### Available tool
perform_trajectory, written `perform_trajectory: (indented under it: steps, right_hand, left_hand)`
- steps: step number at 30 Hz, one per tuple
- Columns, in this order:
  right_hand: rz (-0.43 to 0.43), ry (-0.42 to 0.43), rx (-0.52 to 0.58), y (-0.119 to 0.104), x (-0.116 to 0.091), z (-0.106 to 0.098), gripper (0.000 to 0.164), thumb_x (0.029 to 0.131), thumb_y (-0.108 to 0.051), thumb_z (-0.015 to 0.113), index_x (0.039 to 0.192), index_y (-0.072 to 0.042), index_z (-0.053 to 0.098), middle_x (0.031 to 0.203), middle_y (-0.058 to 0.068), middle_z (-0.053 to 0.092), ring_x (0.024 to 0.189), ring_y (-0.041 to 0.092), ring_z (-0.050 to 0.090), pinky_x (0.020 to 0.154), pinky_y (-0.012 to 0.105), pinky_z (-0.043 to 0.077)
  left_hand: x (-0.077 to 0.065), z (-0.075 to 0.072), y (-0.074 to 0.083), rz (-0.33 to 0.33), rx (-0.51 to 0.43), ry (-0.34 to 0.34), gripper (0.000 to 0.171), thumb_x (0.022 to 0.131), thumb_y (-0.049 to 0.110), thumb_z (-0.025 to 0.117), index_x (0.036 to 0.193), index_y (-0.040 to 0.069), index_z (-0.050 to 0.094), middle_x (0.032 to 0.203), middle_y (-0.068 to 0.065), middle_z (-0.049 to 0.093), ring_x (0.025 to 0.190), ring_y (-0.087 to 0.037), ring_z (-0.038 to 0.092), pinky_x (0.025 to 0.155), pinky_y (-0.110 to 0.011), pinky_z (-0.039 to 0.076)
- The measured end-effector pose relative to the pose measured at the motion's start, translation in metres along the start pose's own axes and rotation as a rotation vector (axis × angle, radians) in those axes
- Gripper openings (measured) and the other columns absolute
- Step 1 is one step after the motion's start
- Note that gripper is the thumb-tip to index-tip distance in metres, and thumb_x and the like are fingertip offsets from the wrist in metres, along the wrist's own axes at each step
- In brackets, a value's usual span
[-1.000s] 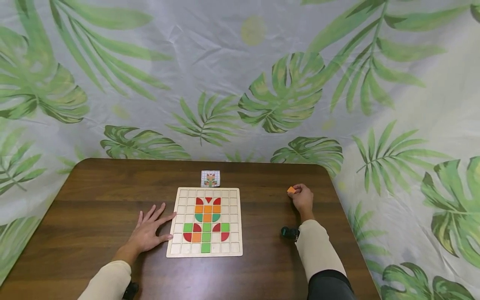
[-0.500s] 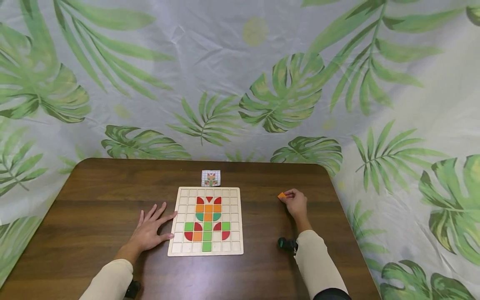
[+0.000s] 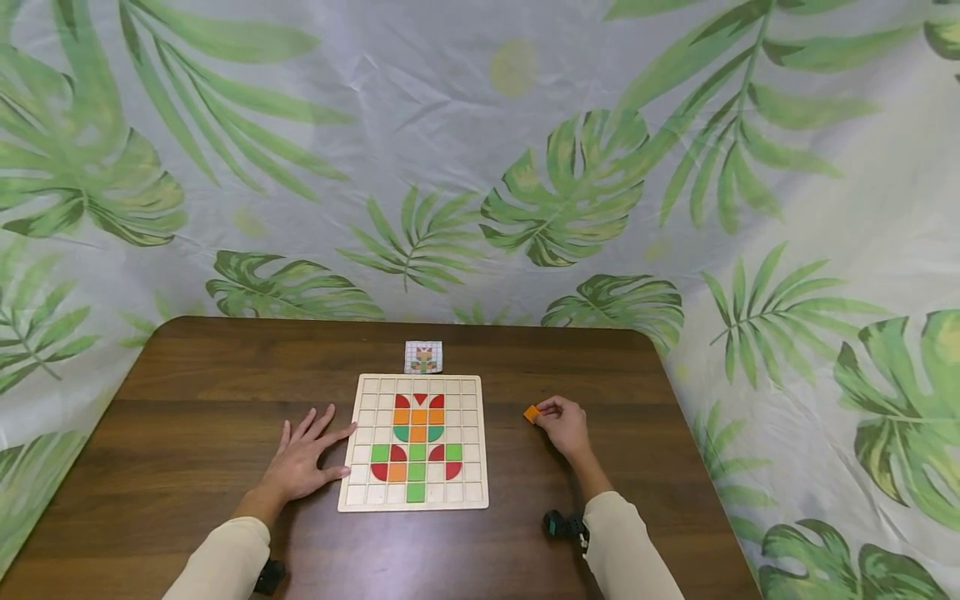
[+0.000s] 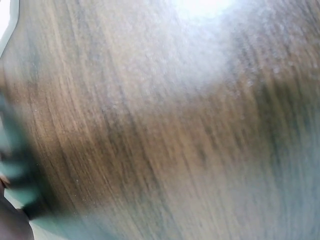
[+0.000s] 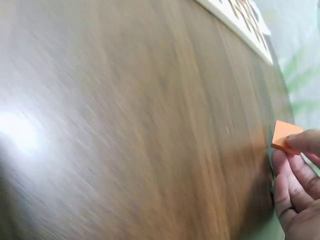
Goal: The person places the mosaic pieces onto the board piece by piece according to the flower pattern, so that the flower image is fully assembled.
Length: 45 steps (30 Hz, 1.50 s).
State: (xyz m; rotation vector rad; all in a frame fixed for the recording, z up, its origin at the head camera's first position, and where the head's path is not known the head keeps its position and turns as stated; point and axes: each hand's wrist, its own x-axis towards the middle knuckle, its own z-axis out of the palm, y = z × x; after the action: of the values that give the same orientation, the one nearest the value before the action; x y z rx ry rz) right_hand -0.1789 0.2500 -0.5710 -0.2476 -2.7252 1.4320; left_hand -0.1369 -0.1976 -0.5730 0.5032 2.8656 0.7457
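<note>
My right hand [image 3: 564, 425] pinches an orange square tile [image 5: 285, 135] between thumb and fingers, over the table to the right of the board. The pale wooden grid board [image 3: 468, 417] lies in the middle, bearing a flower pattern of red, orange, green and teal pieces. In its lower right leaf, the square between the green stem and the red quarter-round is bare wood. My left hand [image 3: 302, 460] has its fingers spread, with fingertip and thumb right at the board's left edge. The left wrist view shows mostly table, with a bit of the hand at the lower left.
Behind the board lies a small printed card [image 3: 423, 357] with a similar flower on a grid. The brown wooden table [image 3: 225, 375] ends at a hanging leaf-patterned cloth [image 3: 442, 125]. A dark wrist camera [image 3: 562, 525] sits under my right sleeve.
My right hand has moved left and nearer to me, bringing the orange tile closer to the board. The left hand has stayed at the board's edge.
</note>
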Motion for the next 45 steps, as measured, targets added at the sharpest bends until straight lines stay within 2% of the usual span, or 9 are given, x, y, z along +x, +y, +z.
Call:
perform_trajectory:
  steps: [5, 11, 15, 23, 33, 40, 45]
  right_hand:
    - [-0.059, -0.078, 0.043, -0.014, -0.010, 0.011, 0.010, 0.078, 0.004, 0.075, 0.086, 0.002, 0.070, 0.080, 0.008, 0.068, 0.070, 0.017, 0.065, 0.064, 0.026, 0.054]
    - [-0.074, -0.166, 0.080, -0.030, -0.022, 0.022, 0.009, 0.079, 0.003, 0.075, 0.085, 0.000, 0.071, 0.078, 0.007, 0.069, 0.069, 0.016, 0.065, 0.062, 0.023, 0.053]
    - [-0.116, -0.224, 0.099, -0.040, -0.029, 0.029, 0.008, 0.080, 0.002, 0.075, 0.087, 0.002, 0.071, 0.080, 0.009, 0.070, 0.069, 0.016, 0.065, 0.061, 0.023, 0.054]
    - [-0.168, -0.322, 0.079, -0.057, -0.040, 0.044, 0.008, 0.080, -0.003, 0.076, 0.086, 0.000, 0.072, 0.078, 0.006, 0.069, 0.065, 0.010, 0.059, 0.057, 0.021, 0.050]
    - [-0.195, -0.401, 0.036, -0.069, -0.048, 0.066, 0.009, 0.081, -0.011, 0.078, 0.084, -0.004, 0.074, 0.071, -0.002, 0.064, 0.059, 0.009, 0.050, 0.052, 0.018, 0.041]
    - [-0.194, -0.425, 0.027, -0.073, -0.053, 0.077, 0.006, 0.080, -0.010, 0.078, 0.083, -0.005, 0.075, 0.066, -0.005, 0.059, 0.058, 0.007, 0.047, 0.051, 0.017, 0.037]
    - [-0.225, -0.424, 0.001, -0.075, -0.057, 0.085, 0.007, 0.080, -0.013, 0.079, 0.082, -0.007, 0.076, 0.060, -0.007, 0.053, 0.052, 0.005, 0.042, 0.047, 0.017, 0.032]
  left_hand:
    - [0.000, 0.000, -0.001, -0.006, 0.011, 0.002, 0.071, 0.079, 0.049, 0.072, 0.141, 0.021, 0.052, 0.154, -0.022, 0.027, 0.141, -0.048, 0.014, 0.107, -0.071, 0.000]
    - [0.000, 0.001, 0.000, -0.012, 0.014, -0.005, 0.071, 0.079, 0.050, 0.072, 0.141, 0.022, 0.051, 0.154, -0.022, 0.026, 0.141, -0.048, 0.014, 0.107, -0.071, 0.000]
    - [0.000, 0.001, 0.001, -0.012, 0.010, -0.005, 0.071, 0.079, 0.050, 0.072, 0.141, 0.021, 0.052, 0.154, -0.022, 0.027, 0.141, -0.048, 0.014, 0.107, -0.071, -0.001]
    - [0.001, 0.003, 0.001, -0.019, 0.006, -0.008, 0.072, 0.079, 0.050, 0.072, 0.141, 0.022, 0.051, 0.155, -0.022, 0.026, 0.141, -0.048, 0.014, 0.107, -0.070, -0.001]
    - [-0.001, 0.004, 0.000, -0.026, 0.003, -0.006, 0.074, 0.078, 0.051, 0.072, 0.142, 0.022, 0.051, 0.154, -0.022, 0.026, 0.141, -0.048, 0.013, 0.107, -0.070, -0.002]
    - [0.000, 0.004, 0.000, -0.020, 0.003, -0.003, 0.073, 0.077, 0.050, 0.073, 0.141, 0.021, 0.051, 0.154, -0.022, 0.026, 0.141, -0.048, 0.013, 0.107, -0.070, -0.002]
    - [0.001, 0.004, -0.002, -0.014, -0.001, 0.006, 0.073, 0.078, 0.051, 0.072, 0.141, 0.021, 0.052, 0.154, -0.022, 0.027, 0.141, -0.048, 0.013, 0.107, -0.070, -0.002]
